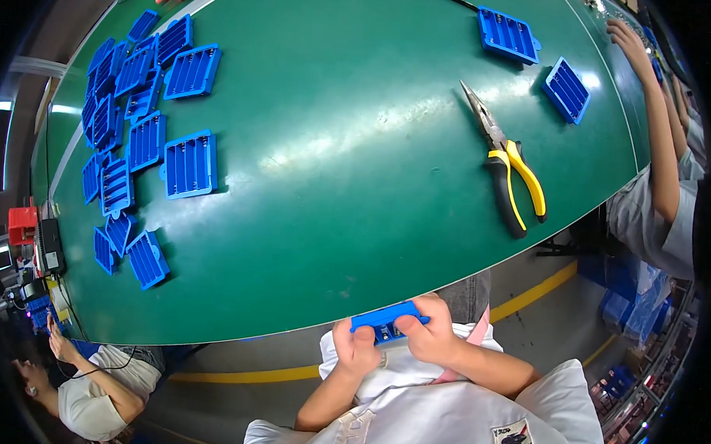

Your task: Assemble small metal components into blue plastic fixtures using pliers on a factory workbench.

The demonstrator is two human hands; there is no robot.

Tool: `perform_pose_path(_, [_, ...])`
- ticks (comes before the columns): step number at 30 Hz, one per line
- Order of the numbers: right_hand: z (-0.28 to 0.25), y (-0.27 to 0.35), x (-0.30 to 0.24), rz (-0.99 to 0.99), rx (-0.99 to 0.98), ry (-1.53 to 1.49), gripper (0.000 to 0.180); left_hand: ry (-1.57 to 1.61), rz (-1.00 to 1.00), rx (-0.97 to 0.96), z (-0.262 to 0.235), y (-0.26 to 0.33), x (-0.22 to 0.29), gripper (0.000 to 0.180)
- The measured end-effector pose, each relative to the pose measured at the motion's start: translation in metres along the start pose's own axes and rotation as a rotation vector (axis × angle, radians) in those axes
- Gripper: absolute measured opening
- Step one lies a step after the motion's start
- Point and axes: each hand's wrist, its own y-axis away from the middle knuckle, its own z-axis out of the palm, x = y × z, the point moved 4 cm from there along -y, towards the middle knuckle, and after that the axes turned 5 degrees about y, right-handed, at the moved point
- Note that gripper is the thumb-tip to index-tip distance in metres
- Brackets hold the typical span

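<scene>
Between my two hands, at the near edge of the green table, is a blue plastic battery holder (385, 321) held on its side. My left hand (356, 347) grips its left end, thumb against the face turned toward me. On the other end, my right hand (434, 330) is closed with its thumb pressed near the slots. Small metal contacts show inside the holder, though my fingers cover part of it. Needle-nose pliers (508, 161) with yellow and black handles lie on the table to the right, apart from my hands.
Many similar blue holders, such as this one (191, 164), lie scattered and piled at the left. Another holder (508, 35) and a tilted one (567, 91) lie at the far right. Co-workers sit at both sides; one's hand (629, 45) reaches over the table. A red bin (22, 226) stands at the left.
</scene>
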Motion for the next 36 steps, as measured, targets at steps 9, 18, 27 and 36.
perform_pose_path(9, [0.003,-0.005,-0.003,-0.029,0.061,0.036,0.04,-0.081,0.028,-0.037,-0.001,0.001,0.005,0.06])
perform_pose_path(18, [0.002,-0.002,-0.01,0.096,0.036,0.036,0.034,0.037,-0.03,-0.019,0.004,0.007,0.012,0.048])
perform_pose_path(27, [0.004,0.007,-0.032,0.429,0.073,-0.016,0.018,0.018,-0.337,0.055,0.017,0.014,0.042,0.04])
perform_pose_path(36, [0.012,0.013,-0.035,0.502,0.161,-0.006,0.024,-0.038,-0.354,0.059,0.019,0.012,0.055,0.022])
